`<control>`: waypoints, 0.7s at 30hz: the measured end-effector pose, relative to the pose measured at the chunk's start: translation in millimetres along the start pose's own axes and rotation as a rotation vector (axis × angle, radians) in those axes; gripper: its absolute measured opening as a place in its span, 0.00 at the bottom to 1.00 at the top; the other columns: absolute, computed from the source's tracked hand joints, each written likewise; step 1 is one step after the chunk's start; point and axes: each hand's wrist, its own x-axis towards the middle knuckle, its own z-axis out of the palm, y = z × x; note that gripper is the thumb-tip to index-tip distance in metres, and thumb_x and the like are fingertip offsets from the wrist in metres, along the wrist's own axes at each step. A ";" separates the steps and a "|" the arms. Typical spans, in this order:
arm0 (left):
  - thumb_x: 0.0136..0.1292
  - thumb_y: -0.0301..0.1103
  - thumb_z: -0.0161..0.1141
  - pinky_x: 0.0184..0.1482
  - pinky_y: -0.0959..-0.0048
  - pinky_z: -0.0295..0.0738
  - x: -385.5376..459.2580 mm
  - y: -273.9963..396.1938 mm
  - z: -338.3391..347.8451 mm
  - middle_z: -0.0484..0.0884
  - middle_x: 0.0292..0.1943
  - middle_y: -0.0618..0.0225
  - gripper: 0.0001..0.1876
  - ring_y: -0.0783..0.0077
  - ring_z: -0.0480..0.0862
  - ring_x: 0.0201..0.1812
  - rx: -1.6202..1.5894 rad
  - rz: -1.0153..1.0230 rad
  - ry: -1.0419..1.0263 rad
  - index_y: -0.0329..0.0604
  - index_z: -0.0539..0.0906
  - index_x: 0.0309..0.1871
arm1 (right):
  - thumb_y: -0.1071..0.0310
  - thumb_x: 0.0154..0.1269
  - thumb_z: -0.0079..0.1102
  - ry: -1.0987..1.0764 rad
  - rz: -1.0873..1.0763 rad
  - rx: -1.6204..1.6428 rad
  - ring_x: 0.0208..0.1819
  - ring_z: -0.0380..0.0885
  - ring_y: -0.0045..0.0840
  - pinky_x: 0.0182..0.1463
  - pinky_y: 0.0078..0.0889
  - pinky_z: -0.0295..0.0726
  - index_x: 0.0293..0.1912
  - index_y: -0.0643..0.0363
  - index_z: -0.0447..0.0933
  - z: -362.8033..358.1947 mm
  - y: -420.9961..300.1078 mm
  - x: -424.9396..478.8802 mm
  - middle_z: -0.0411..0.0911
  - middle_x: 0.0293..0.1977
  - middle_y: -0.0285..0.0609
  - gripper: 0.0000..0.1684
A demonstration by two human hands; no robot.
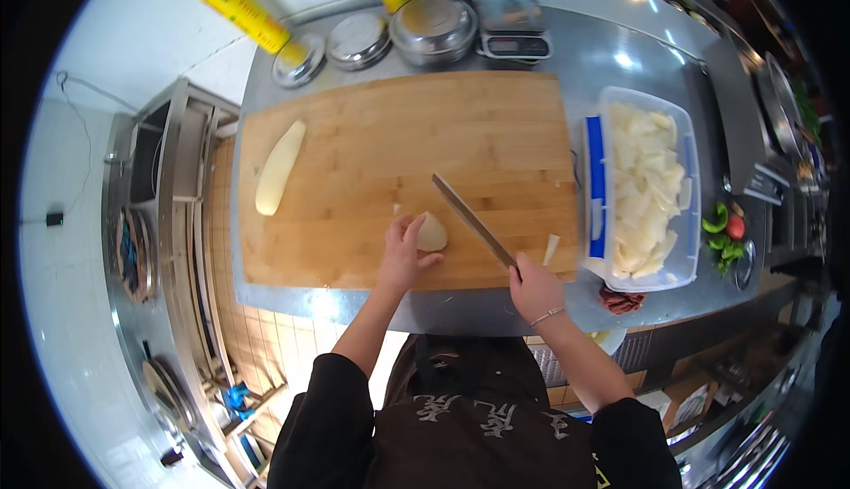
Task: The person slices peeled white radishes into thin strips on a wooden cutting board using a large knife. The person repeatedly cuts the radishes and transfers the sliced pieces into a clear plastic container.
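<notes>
On the wooden cutting board (372, 137), my left hand (400, 250) holds a short piece of pale peeled vegetable (433, 233) near the front edge. Fingertips rest on its left side and the thumb is below it. My right hand (536, 288) grips the handle of a kitchen knife (473, 218), probably a cleaver seen along its spine. The blade points up and left, to the right of the piece and apart from it. A long peeled pale vegetable (281, 168) lies whole at the board's left. Thin scraps, one a pale sliver (551, 249), lie on the board.
A clear plastic tub (694, 190) of pale slices (644, 183) stands right of the board. Beyond it are green peppers (716, 218) and a red round vegetable (735, 227). Lidded metal containers (433, 27), yellow film rolls (239, 8) and a digital scale (514, 45) line the back.
</notes>
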 end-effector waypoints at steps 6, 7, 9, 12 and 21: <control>0.52 0.32 0.67 0.54 0.66 0.73 2.3 -26.5 -17.9 0.71 0.57 0.59 0.26 0.56 0.74 0.52 0.068 0.292 -0.139 0.43 0.74 0.56 | 0.62 0.66 0.49 -0.007 -0.141 -0.095 0.25 0.76 0.46 0.28 0.49 0.73 0.41 0.55 0.72 13.5 -37.6 21.9 0.76 0.21 0.49 0.09; 0.53 0.31 0.66 0.53 0.66 0.73 4.7 -26.0 -21.1 0.72 0.56 0.60 0.25 0.57 0.74 0.53 0.099 0.305 -0.159 0.42 0.74 0.56 | 0.62 0.66 0.49 -0.011 -0.153 -0.105 0.26 0.76 0.46 0.28 0.49 0.73 0.42 0.55 0.72 14.2 -39.2 23.9 0.76 0.22 0.49 0.09; 0.55 0.31 0.63 0.53 0.67 0.74 6.7 -22.6 -26.3 0.74 0.55 0.63 0.23 0.58 0.73 0.54 0.157 0.332 -0.201 0.41 0.75 0.55 | 0.62 0.66 0.49 -0.019 -0.176 -0.128 0.26 0.77 0.46 0.28 0.48 0.74 0.44 0.54 0.73 13.1 -40.9 24.2 0.76 0.23 0.49 0.10; 0.55 0.32 0.61 0.53 0.68 0.74 14.0 -16.9 -32.2 0.74 0.54 0.63 0.22 0.59 0.72 0.56 0.201 0.312 -0.310 0.38 0.75 0.54 | 0.63 0.66 0.47 -0.040 -0.223 -0.161 0.27 0.77 0.46 0.29 0.48 0.75 0.45 0.52 0.72 2.2 -43.9 27.1 0.76 0.26 0.48 0.10; 0.53 0.29 0.52 0.54 0.70 0.73 16.0 -16.2 -25.4 0.76 0.47 0.62 0.18 0.62 0.72 0.56 0.307 0.402 -0.219 0.34 0.76 0.49 | 0.64 0.64 0.49 -0.106 -0.263 -0.298 0.27 0.78 0.45 0.29 0.48 0.75 0.41 0.54 0.72 -3.0 -57.4 41.3 0.76 0.24 0.49 0.08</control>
